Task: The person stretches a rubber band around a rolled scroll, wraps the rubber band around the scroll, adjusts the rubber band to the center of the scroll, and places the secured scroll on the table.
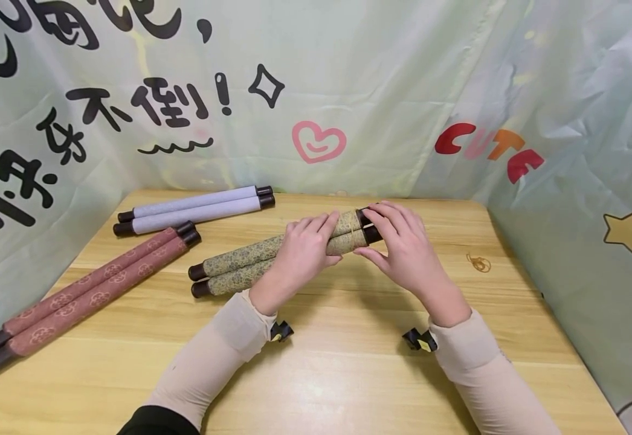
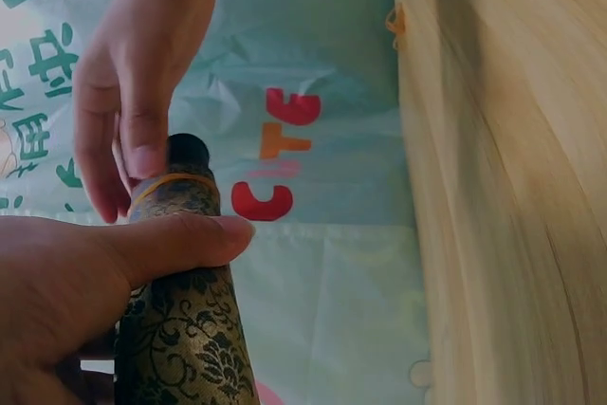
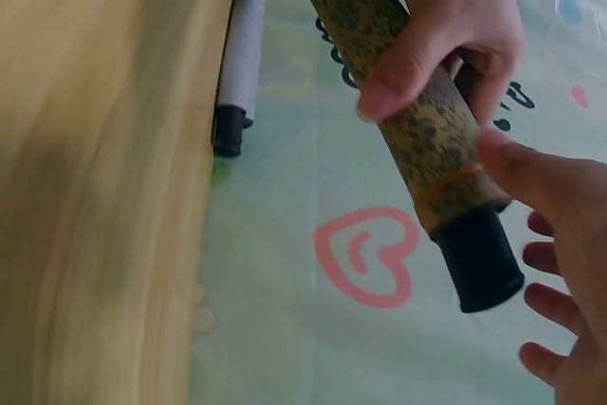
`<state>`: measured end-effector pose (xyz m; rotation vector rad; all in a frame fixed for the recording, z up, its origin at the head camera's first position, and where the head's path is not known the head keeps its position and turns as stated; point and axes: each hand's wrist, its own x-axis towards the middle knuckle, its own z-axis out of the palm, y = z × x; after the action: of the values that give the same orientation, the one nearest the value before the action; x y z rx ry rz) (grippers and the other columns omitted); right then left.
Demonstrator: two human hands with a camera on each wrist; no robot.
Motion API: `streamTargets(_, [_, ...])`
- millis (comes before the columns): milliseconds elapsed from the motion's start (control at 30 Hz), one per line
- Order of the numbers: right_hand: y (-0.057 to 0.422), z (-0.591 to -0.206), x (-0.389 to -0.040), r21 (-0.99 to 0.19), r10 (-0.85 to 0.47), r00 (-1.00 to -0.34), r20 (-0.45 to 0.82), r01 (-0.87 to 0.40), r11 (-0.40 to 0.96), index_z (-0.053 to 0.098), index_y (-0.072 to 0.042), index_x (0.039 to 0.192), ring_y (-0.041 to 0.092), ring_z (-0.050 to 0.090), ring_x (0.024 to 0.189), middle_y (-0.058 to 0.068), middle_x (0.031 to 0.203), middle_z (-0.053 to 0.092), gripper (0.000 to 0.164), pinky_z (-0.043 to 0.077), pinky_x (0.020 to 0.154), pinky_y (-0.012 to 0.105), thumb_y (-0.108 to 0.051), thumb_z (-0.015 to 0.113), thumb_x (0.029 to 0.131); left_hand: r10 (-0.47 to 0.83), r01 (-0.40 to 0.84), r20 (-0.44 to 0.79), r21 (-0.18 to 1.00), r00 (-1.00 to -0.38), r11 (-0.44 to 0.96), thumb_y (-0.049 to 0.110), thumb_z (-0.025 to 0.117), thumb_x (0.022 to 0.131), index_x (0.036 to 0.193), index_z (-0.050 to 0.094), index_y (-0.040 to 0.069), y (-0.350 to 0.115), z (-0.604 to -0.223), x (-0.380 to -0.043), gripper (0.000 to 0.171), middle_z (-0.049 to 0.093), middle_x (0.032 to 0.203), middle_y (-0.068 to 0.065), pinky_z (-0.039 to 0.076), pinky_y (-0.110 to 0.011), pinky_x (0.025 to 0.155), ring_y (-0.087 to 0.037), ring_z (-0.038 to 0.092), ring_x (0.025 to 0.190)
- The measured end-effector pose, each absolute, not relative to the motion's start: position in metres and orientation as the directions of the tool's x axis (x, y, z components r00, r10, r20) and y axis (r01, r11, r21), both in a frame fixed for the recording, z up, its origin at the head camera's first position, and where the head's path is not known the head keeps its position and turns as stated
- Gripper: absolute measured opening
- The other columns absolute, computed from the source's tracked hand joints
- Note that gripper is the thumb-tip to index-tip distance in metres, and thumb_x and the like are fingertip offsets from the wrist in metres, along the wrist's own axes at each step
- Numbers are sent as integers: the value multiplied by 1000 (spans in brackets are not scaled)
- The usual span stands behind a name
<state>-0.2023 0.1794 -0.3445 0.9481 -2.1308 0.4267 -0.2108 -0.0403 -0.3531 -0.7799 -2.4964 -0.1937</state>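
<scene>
A gold-green patterned scroll [image 1: 245, 254], rolled into two side-by-side rolls with black end knobs, slants across the table's middle, its right part raised. My left hand [image 1: 305, 244] grips it near the right end, thumb [image 2: 194, 242] pressed along one roll. A thin orange-yellow rubber band [image 2: 175, 180] circles the scroll near the right knobs. Around that end is my right hand [image 1: 405, 248]; its thumb [image 3: 526, 168] touches the scroll by the band. In the right wrist view its other fingers are loosely spread beside the black knob [image 3: 479, 263], apart from it.
A red patterned scroll [image 1: 93, 290] lies at the left, and a pale lavender scroll [image 1: 196, 211] behind it. Loose rubber bands [image 1: 479, 262] lie on the wooden table [image 1: 338, 386] at the right. Printed cloth [image 1: 392, 90] hangs around the back and sides.
</scene>
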Motion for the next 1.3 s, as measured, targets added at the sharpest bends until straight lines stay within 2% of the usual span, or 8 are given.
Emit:
streamTargets(200, [187, -343, -203, 58, -587, -524, 617, -713, 698, 52, 0, 136, 39, 40, 131, 17, 134, 52, 84, 29, 107, 59, -37, 86, 70, 532, 579, 471, -54, -704, 814, 51, 82, 72, 144, 48, 9, -40, -354, -210, 89, 60, 133, -11, 50, -47, 88, -30, 60, 112])
streamTargets(433, [191, -346, -198, 102, -655, -582, 482, -705, 702, 46, -2, 141, 37, 38, 134, 17, 139, 49, 88, 23, 112, 59, -39, 86, 72, 579, 612, 401, -56, -710, 789, 51, 81, 74, 146, 45, 9, -39, -360, -207, 90, 58, 135, -11, 48, -47, 91, -31, 59, 115])
streamTargets(767, [195, -355, -194, 144, -685, -589, 428, -704, 695, 47, -3, 140, 36, 40, 132, 15, 134, 52, 84, 24, 111, 60, -42, 83, 75, 640, 655, 354, -92, -682, 750, 48, 82, 74, 145, 45, 9, -40, -363, -203, 89, 57, 136, -11, 46, -51, 93, -33, 57, 116])
streamTargets(967, [192, -361, -193, 165, -696, -585, 417, -704, 691, 49, -2, 137, 34, 46, 126, 14, 128, 56, 81, 29, 108, 59, -44, 82, 75, 659, 674, 322, -81, -680, 735, 48, 80, 76, 145, 47, 9, -41, -365, -197, 86, 56, 138, -10, 46, -54, 95, -34, 57, 117])
streamTargets(1100, [189, -365, -191, 163, -714, -578, 395, -721, 674, 49, 0, 136, 33, 51, 119, 15, 125, 57, 78, 34, 106, 55, -46, 77, 79, 665, 682, 294, -56, -687, 729, 48, 81, 76, 144, 47, 9, -43, -368, -196, 86, 55, 139, -11, 45, -55, 97, -35, 57, 118])
streamTargets(1300, [188, -370, -190, 162, -726, -571, 384, -732, 661, 50, 1, 135, 32, 56, 113, 15, 124, 58, 78, 41, 99, 50, -47, 76, 79, 676, 695, 264, -29, -688, 718, 49, 81, 75, 145, 46, 9, -47, -372, -196, 88, 55, 138, -11, 45, -55, 99, -36, 56, 120])
